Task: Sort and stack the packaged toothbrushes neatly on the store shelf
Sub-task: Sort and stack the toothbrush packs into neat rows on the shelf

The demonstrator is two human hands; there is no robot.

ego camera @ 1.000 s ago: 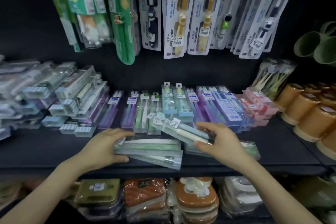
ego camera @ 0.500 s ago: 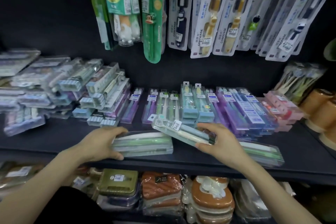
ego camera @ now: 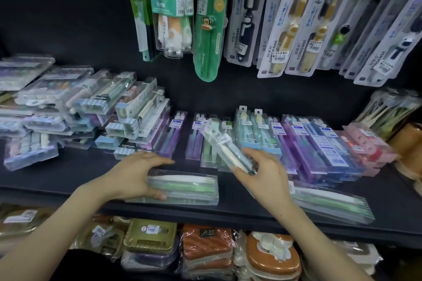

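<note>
left hand: one; thumb on the near edge and fingers curled over the far edge of the clear stack, gripping it.
clear stack: one low pile of flat packs lying crosswise on the shelf, running rightward out of my left grip; i see one white and one green brush inside; the number of layers i cannot tell.
right hand: one; thumb and fingertips pinch the near end of the lifted pack.
lifted pack: one, tilted, held clear of the shelf, brush heads pointing away and left from my right grip.
second flat pile: one, on the shelf just right of my right wrist.
shelf: black; both grips sit over its front part.
teal packs: two with hang tabs, just beyond the right grip.
kids cards: three i can read, hanging high above the right grip.
</note>
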